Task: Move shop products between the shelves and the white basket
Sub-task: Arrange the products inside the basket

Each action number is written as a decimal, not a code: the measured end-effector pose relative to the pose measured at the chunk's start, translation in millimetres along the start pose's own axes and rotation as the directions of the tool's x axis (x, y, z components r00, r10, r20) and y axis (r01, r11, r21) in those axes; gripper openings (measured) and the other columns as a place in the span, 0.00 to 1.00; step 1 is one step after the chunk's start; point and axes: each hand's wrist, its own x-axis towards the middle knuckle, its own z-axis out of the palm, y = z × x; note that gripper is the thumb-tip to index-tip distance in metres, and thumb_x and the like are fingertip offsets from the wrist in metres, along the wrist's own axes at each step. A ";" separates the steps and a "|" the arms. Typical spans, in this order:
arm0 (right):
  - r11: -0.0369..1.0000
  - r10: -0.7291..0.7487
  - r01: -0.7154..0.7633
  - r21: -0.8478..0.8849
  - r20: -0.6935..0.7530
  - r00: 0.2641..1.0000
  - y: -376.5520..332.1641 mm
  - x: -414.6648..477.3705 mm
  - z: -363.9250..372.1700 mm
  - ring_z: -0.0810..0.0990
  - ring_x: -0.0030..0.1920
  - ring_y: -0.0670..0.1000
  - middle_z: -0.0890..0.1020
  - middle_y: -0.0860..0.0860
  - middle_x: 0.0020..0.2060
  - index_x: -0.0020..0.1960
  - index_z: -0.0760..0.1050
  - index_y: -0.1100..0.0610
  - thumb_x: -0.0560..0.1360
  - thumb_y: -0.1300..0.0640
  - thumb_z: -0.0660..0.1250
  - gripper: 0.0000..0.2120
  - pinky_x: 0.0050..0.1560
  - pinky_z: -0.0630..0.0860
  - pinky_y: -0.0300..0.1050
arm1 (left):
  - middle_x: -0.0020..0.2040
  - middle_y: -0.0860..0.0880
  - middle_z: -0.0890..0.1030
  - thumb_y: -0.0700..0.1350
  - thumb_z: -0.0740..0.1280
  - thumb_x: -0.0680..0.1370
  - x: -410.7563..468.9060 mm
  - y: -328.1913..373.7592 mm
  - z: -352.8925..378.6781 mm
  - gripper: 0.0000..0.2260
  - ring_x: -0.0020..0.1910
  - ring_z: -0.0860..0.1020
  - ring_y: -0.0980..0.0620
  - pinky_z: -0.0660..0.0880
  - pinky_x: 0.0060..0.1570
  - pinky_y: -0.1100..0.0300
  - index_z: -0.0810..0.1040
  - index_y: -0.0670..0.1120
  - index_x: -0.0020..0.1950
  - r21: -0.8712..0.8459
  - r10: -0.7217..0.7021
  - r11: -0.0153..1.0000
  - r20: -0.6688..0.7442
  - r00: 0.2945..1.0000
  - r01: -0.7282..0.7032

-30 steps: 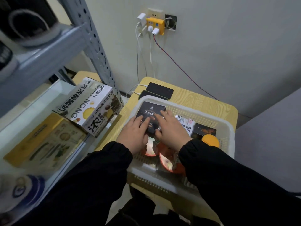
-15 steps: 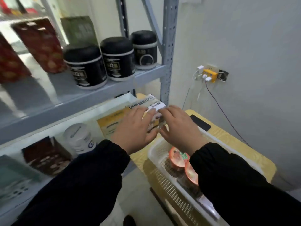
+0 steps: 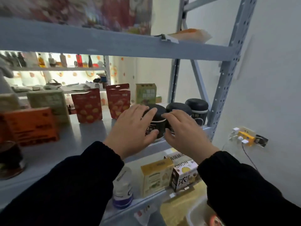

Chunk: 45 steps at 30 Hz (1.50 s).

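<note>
Left hand (image 3: 130,128) and right hand (image 3: 185,132) have risen, loosely spread, flanking the black jar (image 3: 157,124).

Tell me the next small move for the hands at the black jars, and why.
Probably close both hands on the nearest black jar: the left hand and right hand flank it with spread fingers, apparently not yet gripping.
</note>
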 end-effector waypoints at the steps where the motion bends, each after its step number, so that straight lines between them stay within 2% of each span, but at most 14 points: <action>1: 1.000 0.007 -0.007 0.000 0.004 1.000 -2.2 10.4 3.3 0.78 0.62 0.59 0.82 0.56 0.58 0.67 0.77 0.61 0.74 0.59 0.69 0.21 0.67 0.74 0.54 | 0.69 0.42 0.75 0.62 0.56 0.79 2.6 -10.1 -0.8 0.32 0.69 0.71 0.40 0.72 0.67 0.41 0.69 0.45 0.77 0.009 -0.001 1.000 0.014 1.000 0.001; 7: 0.999 0.051 -0.052 0.007 0.057 0.997 -5.6 61.5 18.4 0.77 0.63 0.57 0.80 0.55 0.60 0.68 0.75 0.57 0.76 0.56 0.67 0.21 0.65 0.75 0.55 | 0.68 0.45 0.75 0.63 0.52 0.78 15.3 -60.1 6.5 0.30 0.68 0.72 0.43 0.73 0.66 0.42 0.69 0.49 0.75 0.011 -0.025 1.000 0.074 0.997 0.024; 13: 0.996 0.087 -0.084 -0.028 0.186 0.979 12.9 115.1 29.7 0.74 0.68 0.56 0.75 0.53 0.69 0.73 0.72 0.55 0.79 0.54 0.64 0.23 0.66 0.74 0.53 | 0.66 0.48 0.76 0.62 0.51 0.79 32.4 -109.2 53.2 0.28 0.67 0.73 0.44 0.71 0.67 0.46 0.72 0.50 0.74 -0.007 -0.059 0.998 0.164 0.985 0.061; 17: 0.996 0.064 -0.039 -0.080 0.348 0.935 29.4 156.1 43.2 0.73 0.68 0.54 0.74 0.50 0.69 0.75 0.69 0.51 0.81 0.49 0.63 0.23 0.64 0.74 0.49 | 0.64 0.49 0.78 0.62 0.53 0.79 33.9 -130.0 85.9 0.28 0.64 0.75 0.45 0.76 0.60 0.47 0.74 0.50 0.72 -0.067 -0.144 0.985 0.204 0.968 0.161; 19: 0.995 0.068 -0.033 -0.090 0.431 0.900 38.8 180.8 52.1 0.73 0.67 0.53 0.74 0.51 0.68 0.75 0.69 0.51 0.82 0.48 0.64 0.23 0.61 0.71 0.46 | 0.64 0.50 0.78 0.62 0.56 0.78 29.8 -132.3 98.7 0.27 0.65 0.74 0.46 0.75 0.60 0.50 0.75 0.51 0.72 -0.100 -0.169 0.976 0.211 0.963 0.194; 22: 0.996 0.065 -0.027 -0.090 0.443 0.894 54.1 215.3 74.0 0.77 0.63 0.55 0.77 0.53 0.64 0.73 0.71 0.54 0.80 0.49 0.67 0.23 0.54 0.71 0.45 | 0.66 0.53 0.75 0.63 0.59 0.78 29.0 -132.9 109.0 0.25 0.68 0.72 0.48 0.72 0.64 0.53 0.75 0.55 0.72 -0.074 -0.221 0.964 0.312 0.924 0.256; 25: 0.995 0.087 -0.051 -0.087 0.478 0.874 70.2 242.4 97.4 0.76 0.65 0.57 0.76 0.56 0.66 0.76 0.66 0.56 0.78 0.52 0.68 0.29 0.59 0.74 0.47 | 0.62 0.55 0.77 0.68 0.54 0.73 26.5 -136.6 113.5 0.27 0.62 0.77 0.52 0.75 0.62 0.60 0.79 0.60 0.65 0.005 -0.216 0.973 0.386 0.897 0.232; 28: 0.991 0.125 -0.076 -0.110 0.549 0.827 84.0 260.5 112.6 0.76 0.64 0.57 0.74 0.57 0.68 0.78 0.63 0.56 0.77 0.52 0.70 0.33 0.64 0.76 0.53 | 0.74 0.52 0.67 0.73 0.49 0.68 21.1 -147.8 127.0 0.40 0.72 0.68 0.48 0.67 0.72 0.52 0.67 0.58 0.77 -0.088 -0.202 0.949 0.566 0.800 0.302; 31: 0.986 0.151 -0.078 -0.146 0.600 0.786 92.1 266.0 124.0 0.77 0.62 0.56 0.74 0.56 0.67 0.78 0.64 0.54 0.76 0.52 0.71 0.33 0.62 0.76 0.52 | 0.76 0.52 0.64 0.73 0.50 0.68 21.7 -149.3 130.8 0.41 0.75 0.64 0.48 0.61 0.75 0.53 0.64 0.57 0.78 -0.112 -0.187 0.945 0.585 0.790 0.307; 34: 0.974 0.156 -0.026 -0.224 0.586 0.795 94.1 268.6 128.3 0.77 0.58 0.56 0.73 0.57 0.61 0.71 0.71 0.54 0.76 0.52 0.72 0.25 0.57 0.77 0.49 | 0.77 0.52 0.63 0.66 0.60 0.78 20.8 -149.5 129.6 0.31 0.76 0.62 0.48 0.58 0.76 0.54 0.63 0.57 0.79 -0.126 -0.172 0.945 0.592 0.787 0.302; 37: 0.975 0.145 -0.013 -0.221 0.593 0.792 93.4 267.3 126.4 0.76 0.51 0.53 0.75 0.55 0.55 0.57 0.73 0.53 0.75 0.52 0.73 0.14 0.54 0.77 0.48 | 0.77 0.52 0.62 0.70 0.57 0.75 19.4 -152.9 129.0 0.35 0.76 0.61 0.47 0.59 0.76 0.52 0.63 0.58 0.79 -0.146 -0.176 0.933 0.611 0.772 0.329; 40: 0.985 0.106 0.000 -0.171 0.612 0.783 94.0 261.1 121.4 0.77 0.48 0.52 0.79 0.51 0.49 0.53 0.73 0.53 0.73 0.55 0.76 0.14 0.49 0.77 0.48 | 0.78 0.51 0.63 0.67 0.61 0.75 20.0 -155.1 126.4 0.34 0.77 0.61 0.47 0.59 0.77 0.52 0.64 0.56 0.79 -0.198 -0.179 0.907 0.620 0.764 0.373; 42: 0.991 0.087 -0.003 -0.134 0.624 0.777 93.3 257.1 113.3 0.77 0.47 0.52 0.78 0.47 0.45 0.50 0.72 0.50 0.72 0.57 0.77 0.15 0.43 0.71 0.47 | 0.78 0.50 0.63 0.61 0.65 0.79 18.6 -156.6 122.9 0.30 0.78 0.61 0.47 0.58 0.77 0.55 0.66 0.54 0.79 -0.230 -0.181 0.892 0.607 0.774 0.389; 45: 0.996 0.056 -0.001 -0.089 0.627 0.777 85.3 256.1 95.0 0.76 0.46 0.50 0.76 0.43 0.42 0.50 0.73 0.47 0.71 0.57 0.78 0.16 0.41 0.68 0.45 | 0.79 0.50 0.66 0.55 0.67 0.81 14.9 -161.3 118.1 0.26 0.77 0.63 0.50 0.58 0.75 0.59 0.66 0.54 0.79 -0.293 -0.207 0.854 0.566 0.798 0.429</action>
